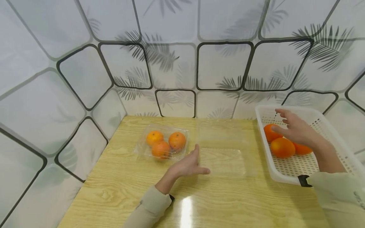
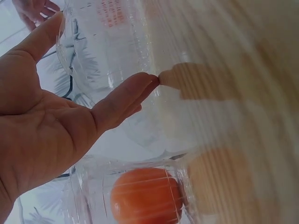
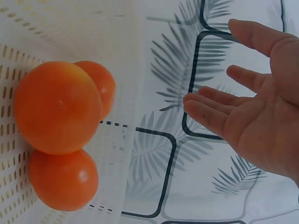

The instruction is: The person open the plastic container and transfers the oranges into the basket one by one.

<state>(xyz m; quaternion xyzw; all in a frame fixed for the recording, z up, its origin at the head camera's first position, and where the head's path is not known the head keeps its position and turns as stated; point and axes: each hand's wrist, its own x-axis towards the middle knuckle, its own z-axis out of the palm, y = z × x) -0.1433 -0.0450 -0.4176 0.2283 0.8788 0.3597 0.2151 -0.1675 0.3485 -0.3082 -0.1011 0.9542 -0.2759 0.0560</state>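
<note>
An empty clear plastic container (image 1: pixel 222 161) lies with its lid folded back on the table. At its left side my left hand (image 1: pixel 186 166) has its fingers extended and thumb spread; in the left wrist view this hand (image 2: pixel 56 116) is beside the clear plastic. My right hand (image 1: pixel 297 128) is over the white basket, fingers apart, holding nothing. Below it are three oranges, one (image 1: pixel 282 148) at the front. In the right wrist view the hand (image 3: pixel 257 102) is apart from the large orange (image 3: pixel 58 107).
Left of the empty container, a clear container (image 1: pixel 142 148) holds three oranges, one (image 1: pixel 176 141) at its right. The white basket (image 1: pixel 273 174) stands on the right of the wooden table (image 1: pixel 114 193). Patterned fabric (image 1: pixel 174 69) rises behind the table and at both sides.
</note>
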